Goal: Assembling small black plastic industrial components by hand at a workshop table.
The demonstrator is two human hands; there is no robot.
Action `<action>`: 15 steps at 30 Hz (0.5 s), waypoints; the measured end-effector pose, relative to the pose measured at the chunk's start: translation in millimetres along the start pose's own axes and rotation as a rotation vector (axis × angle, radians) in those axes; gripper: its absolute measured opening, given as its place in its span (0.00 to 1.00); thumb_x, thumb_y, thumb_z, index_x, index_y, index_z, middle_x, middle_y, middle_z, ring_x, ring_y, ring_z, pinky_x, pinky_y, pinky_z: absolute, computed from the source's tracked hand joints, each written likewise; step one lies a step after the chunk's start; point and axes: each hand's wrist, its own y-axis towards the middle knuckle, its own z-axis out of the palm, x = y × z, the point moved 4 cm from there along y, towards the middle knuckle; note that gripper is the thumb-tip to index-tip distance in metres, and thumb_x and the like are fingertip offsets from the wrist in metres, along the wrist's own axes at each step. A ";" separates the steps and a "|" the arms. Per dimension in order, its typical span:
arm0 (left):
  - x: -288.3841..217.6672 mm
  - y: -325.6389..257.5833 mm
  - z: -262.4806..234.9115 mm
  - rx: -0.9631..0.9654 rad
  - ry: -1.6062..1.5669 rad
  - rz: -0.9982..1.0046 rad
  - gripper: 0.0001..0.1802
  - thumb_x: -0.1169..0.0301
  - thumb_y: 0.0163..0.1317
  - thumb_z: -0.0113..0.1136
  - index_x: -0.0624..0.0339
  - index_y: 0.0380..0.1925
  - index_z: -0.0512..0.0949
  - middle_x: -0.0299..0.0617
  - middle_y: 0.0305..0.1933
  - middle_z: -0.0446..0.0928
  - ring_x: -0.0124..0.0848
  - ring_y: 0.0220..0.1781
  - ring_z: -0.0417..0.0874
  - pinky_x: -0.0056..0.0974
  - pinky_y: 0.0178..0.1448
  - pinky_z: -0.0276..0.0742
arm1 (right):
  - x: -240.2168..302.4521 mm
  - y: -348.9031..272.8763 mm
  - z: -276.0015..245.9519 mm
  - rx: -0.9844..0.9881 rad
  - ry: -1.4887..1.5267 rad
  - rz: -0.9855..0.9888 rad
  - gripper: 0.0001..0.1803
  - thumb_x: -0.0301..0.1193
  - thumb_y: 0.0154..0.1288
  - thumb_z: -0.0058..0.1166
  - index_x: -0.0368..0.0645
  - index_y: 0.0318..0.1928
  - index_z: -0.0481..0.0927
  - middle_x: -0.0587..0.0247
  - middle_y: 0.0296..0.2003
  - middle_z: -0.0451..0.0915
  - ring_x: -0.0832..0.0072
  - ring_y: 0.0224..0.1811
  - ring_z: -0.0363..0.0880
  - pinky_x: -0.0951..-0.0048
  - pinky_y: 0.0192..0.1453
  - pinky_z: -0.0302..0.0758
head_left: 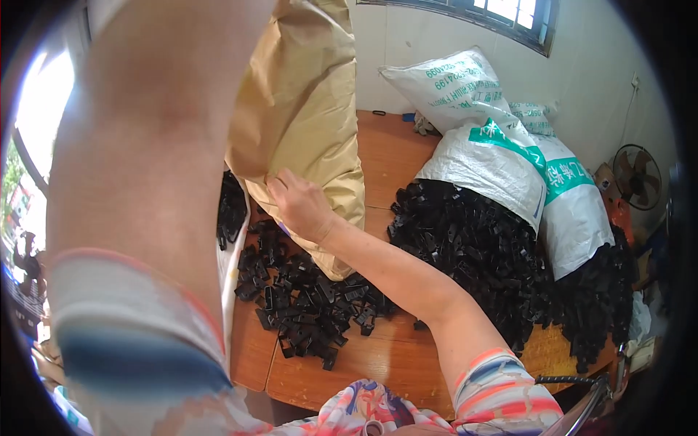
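Note:
A large tan sack [309, 102] hangs upright and creased in front of me, its upper part running past the top of the head view. My right hand [299, 206] is closed on the sack's lower side, fingers curled into the material. My left arm rises close to the camera on the left, and its hand is out of view. Under and around the sack's bottom corner lies a heap of small black plastic parts [309, 309] on the brown wooden table [327, 381]. The sack's mouth is hidden.
At right, a white woven sack [483, 163] with green print spills a large mound of black parts [465, 247]. A second white sack [574, 218] lies beside it with another heap. Further right stands a fan [637, 176]. A barred window [502, 14] is at the back.

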 end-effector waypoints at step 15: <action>101.8 -77.7 -60.8 -0.063 -0.807 0.051 0.26 0.51 0.74 0.45 0.67 0.43 0.78 0.50 0.38 0.83 0.36 0.34 0.86 0.38 0.39 0.87 | 12.3 -3.5 7.2 -0.001 0.049 -0.020 0.08 0.25 0.61 0.51 0.38 0.42 0.75 0.57 0.32 0.72 0.59 0.31 0.80 0.63 0.31 0.78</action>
